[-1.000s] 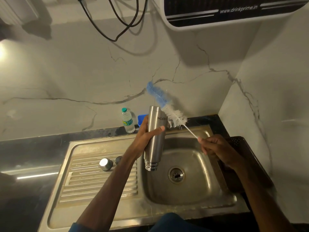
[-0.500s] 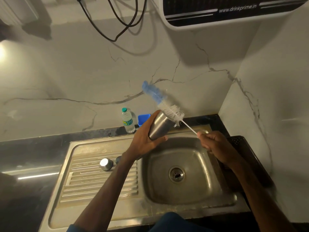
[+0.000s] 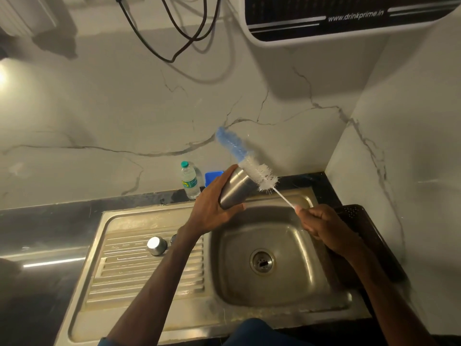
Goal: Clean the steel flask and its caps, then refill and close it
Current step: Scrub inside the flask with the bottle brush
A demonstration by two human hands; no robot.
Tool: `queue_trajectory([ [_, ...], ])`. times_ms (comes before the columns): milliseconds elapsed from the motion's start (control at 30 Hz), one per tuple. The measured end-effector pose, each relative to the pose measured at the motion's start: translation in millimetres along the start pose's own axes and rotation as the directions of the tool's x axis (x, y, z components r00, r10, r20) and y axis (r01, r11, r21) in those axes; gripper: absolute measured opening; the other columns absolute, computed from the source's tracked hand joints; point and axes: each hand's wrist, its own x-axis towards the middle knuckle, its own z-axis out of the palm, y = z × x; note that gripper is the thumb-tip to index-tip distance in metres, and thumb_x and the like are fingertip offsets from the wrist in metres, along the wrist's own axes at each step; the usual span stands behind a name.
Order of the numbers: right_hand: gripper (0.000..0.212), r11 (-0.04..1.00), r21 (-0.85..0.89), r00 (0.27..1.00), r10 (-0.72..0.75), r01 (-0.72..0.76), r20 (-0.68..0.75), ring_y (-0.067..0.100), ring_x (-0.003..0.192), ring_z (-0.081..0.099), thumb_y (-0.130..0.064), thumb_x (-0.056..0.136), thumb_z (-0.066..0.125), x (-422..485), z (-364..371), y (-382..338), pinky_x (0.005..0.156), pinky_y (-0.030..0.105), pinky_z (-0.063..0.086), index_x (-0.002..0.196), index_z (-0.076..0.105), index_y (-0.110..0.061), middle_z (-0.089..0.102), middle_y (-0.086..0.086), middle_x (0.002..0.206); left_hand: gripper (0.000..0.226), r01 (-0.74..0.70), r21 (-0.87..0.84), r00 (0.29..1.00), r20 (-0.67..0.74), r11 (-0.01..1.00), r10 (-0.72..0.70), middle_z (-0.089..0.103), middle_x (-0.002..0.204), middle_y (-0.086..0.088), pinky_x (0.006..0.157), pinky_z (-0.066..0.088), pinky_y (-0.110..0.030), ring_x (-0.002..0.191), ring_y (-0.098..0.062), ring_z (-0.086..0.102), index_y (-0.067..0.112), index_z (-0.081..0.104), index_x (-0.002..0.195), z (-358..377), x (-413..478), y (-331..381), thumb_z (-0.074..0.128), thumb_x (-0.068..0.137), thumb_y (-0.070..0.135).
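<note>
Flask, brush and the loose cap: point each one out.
flask (image 3: pixel 236 189): head view, bare steel side wall.
brush (image 3: pixel 259 174): head view, white bristles.
cap (image 3: pixel 156 245): head view, shiny domed top.

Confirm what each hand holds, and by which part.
Left hand grips the steel flask around its body; right hand grips the bottle brush by the end of its thin handle.

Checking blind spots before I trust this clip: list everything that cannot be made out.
Head view: steel flask interior unseen; the left hand wraps its body.
Second cap on the drainboard: mostly behind the left forearm.
End of brush handle: inside the right hand.
Purifier: cut by top edge.
</note>
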Motion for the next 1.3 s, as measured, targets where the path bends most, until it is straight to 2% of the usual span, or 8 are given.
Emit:
queue_trajectory([
  [167,0.060,0.997,-0.070,0.995,0.028,-0.035,-0.095,0.007,0.039,0.028,-0.026,0.108,0.048,1.9,6.3,-1.0,0.045,0.021,0.028,0.050,0.039,-0.018,0.031,-0.007,0.043,0.099,-0.054,0.047,0.998,0.017,0.997,0.053,0.056,0.140,0.002,0.091,0.058,-0.040,0.110,-0.014,0.061,0.044,0.018,0.159,-1.8,0.3,1.4,0.073,0.080,0.064],
  [300,0.062,0.999,0.022,0.999,0.030,-0.031,0.029,0.009,0.040,0.025,-0.024,0.110,0.043,-0.1,6.8,-4.0,0.044,0.020,0.024,0.049,0.037,-0.022,0.030,-0.006,0.044,0.098,-0.034,0.072,0.999,0.006,0.997,0.033,0.056,0.143,-0.002,0.094,0.057,-0.042,0.111,-0.015,0.060,0.047,0.015,0.157,-3.0,-0.7,1.9,0.067,0.078,0.070],
  [433,0.061,0.997,-0.058,0.996,0.042,-0.047,-0.079,0.009,0.040,0.028,-0.027,0.109,0.047,2.6,6.6,-1.5,0.045,0.022,0.029,0.049,0.040,-0.020,0.032,-0.006,0.043,0.097,-0.067,0.111,0.996,0.062,0.992,0.060,0.055,0.143,-0.001,0.094,0.056,-0.043,0.112,-0.017,0.062,0.051,0.009,0.156,-3.0,-1.6,2.3,0.068,0.080,0.067],
  [567,0.063,0.999,0.019,0.999,0.029,-0.030,0.042,0.011,0.041,0.027,-0.025,0.110,0.044,-0.6,4.0,-7.0,0.045,0.018,0.027,0.047,0.038,-0.023,0.031,-0.003,0.045,0.098,-0.037,0.194,0.999,0.030,0.980,0.032,0.055,0.144,-0.005,0.092,0.045,-0.029,0.116,-0.021,0.061,0.029,0.025,0.160,-1.8,0.2,-3.0,0.080,0.083,0.056],
  [700,0.060,0.997,-0.061,0.998,0.039,-0.042,-0.050,0.010,0.041,0.028,-0.028,0.109,0.047,5.7,4.8,-3.2,0.046,0.019,0.029,0.050,0.040,-0.019,0.032,-0.004,0.045,0.098,-0.119,0.188,0.986,0.142,0.975,0.093,0.056,0.137,-0.002,0.091,0.057,-0.037,0.105,-0.013,0.061,0.043,0.016,0.159,-5.4,2.2,-1.6,0.079,0.084,0.053],
  [800,0.059,0.998,0.028,0.997,0.052,-0.053,0.050,0.014,0.041,0.026,-0.026,0.109,0.046,7.0,0.5,-3.7,0.044,0.021,0.025,0.052,0.042,-0.015,0.031,0.002,0.047,0.097,-0.100,0.197,0.991,0.103,0.975,0.081,0.056,0.139,-0.003,0.092,0.055,-0.036,0.107,-0.015,0.061,0.042,0.017,0.157,-5.0,0.0,-2.0,0.079,0.084,0.055],
  [933,0.058,0.997,-0.004,0.997,0.073,-0.073,0.004,0.014,0.042,0.026,-0.027,0.108,0.047,9.1,-2.6,-5.2,0.043,0.017,0.028,0.052,0.040,-0.018,0.032,0.000,0.047,0.096,-0.123,0.173,0.986,0.134,0.977,0.101,0.056,0.136,0.000,0.089,0.055,-0.033,0.103,-0.011,0.060,0.048,0.015,0.156,-9.3,1.6,0.4,0.079,0.085,0.053],
  [1300,0.063,0.998,0.010,0.992,0.059,-0.061,0.110,0.014,0.041,0.026,-0.024,0.109,0.045,10.9,-8.3,-1.5,0.045,0.019,0.029,0.047,0.040,-0.020,0.030,0.005,0.046,0.091,-0.104,0.203,0.988,0.136,0.974,0.078,0.055,0.144,0.000,0.102,0.048,-0.037,0.114,-0.010,0.054,0.030,0.029,0.158,-13.1,0.6,-3.9,0.080,0.085,0.049],
])
